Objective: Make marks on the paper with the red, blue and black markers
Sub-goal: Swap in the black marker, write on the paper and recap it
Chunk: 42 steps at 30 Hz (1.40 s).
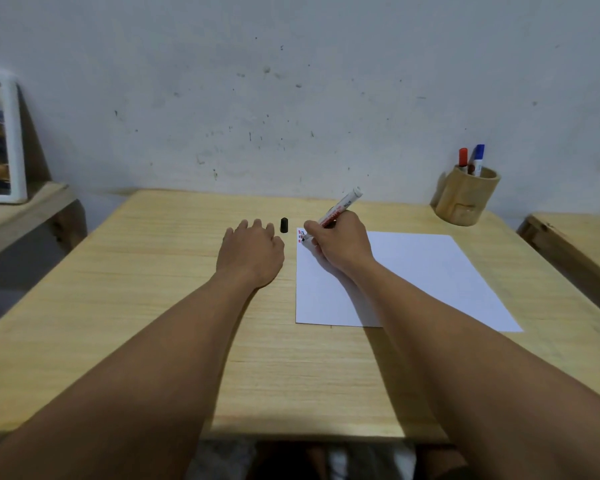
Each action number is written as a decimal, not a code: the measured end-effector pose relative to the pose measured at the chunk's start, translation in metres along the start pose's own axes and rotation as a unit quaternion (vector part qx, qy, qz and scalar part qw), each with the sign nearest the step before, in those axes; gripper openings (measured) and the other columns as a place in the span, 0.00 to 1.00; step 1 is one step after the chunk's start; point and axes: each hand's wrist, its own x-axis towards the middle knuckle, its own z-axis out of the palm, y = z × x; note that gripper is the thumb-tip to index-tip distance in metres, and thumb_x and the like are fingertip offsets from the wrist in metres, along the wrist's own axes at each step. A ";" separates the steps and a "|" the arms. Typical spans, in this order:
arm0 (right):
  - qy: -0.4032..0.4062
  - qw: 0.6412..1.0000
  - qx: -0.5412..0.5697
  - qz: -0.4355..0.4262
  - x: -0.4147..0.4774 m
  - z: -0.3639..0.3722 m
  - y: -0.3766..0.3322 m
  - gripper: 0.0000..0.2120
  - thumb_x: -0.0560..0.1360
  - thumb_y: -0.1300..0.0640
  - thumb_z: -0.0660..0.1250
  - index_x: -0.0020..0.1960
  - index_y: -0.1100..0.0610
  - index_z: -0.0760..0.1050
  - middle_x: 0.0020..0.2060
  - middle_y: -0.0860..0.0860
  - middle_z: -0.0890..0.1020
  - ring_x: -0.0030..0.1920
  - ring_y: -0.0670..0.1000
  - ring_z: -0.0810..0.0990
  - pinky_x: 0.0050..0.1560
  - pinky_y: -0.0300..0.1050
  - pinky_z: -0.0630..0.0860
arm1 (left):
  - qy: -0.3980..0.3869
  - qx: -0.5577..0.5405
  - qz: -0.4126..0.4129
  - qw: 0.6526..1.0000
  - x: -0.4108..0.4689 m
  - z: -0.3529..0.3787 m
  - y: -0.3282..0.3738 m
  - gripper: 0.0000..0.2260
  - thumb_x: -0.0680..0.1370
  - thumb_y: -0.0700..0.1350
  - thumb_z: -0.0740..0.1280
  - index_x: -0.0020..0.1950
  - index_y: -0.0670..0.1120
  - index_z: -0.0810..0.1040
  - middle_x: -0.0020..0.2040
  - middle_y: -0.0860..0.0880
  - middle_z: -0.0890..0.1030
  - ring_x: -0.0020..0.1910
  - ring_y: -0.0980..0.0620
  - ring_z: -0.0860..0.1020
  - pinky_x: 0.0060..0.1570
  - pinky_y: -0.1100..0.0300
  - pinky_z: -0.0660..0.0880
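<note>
Here the right hand point(340, 245) is gripping the black marker point(340, 207), tip slanting down-left onto the paper point(413, 271); the left hand point(252, 252) is lying loosely curled, holding nothing.

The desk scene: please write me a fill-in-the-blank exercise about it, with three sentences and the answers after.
1. The right hand holds the marker with its tip at the far left ______ of the paper.
2. The black cap stands upright on the table, between the paper and the ______ hand.
3. The wooden holder contains a red marker and a ______ one.

Answers: corner; left; blue
</note>
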 end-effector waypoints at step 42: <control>0.041 0.918 0.386 0.087 0.002 -0.097 -0.034 0.09 0.78 0.59 0.69 0.40 0.62 0.80 0.30 0.53 0.79 0.28 0.50 0.76 0.30 0.42 0.76 | 0.089 -0.512 -0.090 0.850 0.040 -0.072 0.087 0.08 0.76 0.40 0.73 0.37 0.48 0.84 0.36 0.46 0.84 0.36 0.48 0.81 0.53 0.47 0.82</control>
